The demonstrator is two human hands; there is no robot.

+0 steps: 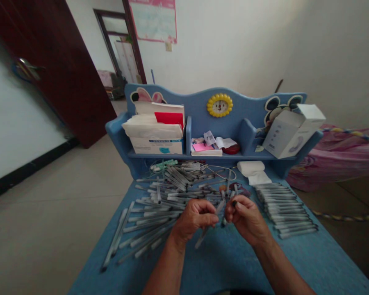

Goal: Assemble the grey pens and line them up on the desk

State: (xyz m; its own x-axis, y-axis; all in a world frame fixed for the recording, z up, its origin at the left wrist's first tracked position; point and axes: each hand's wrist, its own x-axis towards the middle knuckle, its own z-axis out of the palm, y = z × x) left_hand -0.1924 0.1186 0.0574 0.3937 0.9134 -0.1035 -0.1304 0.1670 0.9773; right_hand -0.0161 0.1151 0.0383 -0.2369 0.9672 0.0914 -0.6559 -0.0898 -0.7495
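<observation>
My left hand (197, 219) is closed, with its fingertips pinching a translucent pen barrel (200, 241) that slants up past the fingers. Facing it, my right hand (247, 217) is closed too, and a small black pen end piece (234, 203) shows between thumb and forefinger. The two hands are close but apart. Left of them lies a loose spread of grey-white pens (153, 221), pointing various ways. To the right, several pens lie side by side in a neat row (287, 211). Further pens behind my fingers are partly hidden.
Along the back of the blue table (233, 262) stands a shelf with a yellow clock (219, 105). It carries a paper-filled carton (156, 139), notes (203, 146) and a tilted white box (290, 133). Beneath the shelf is a white paper roll (250, 168).
</observation>
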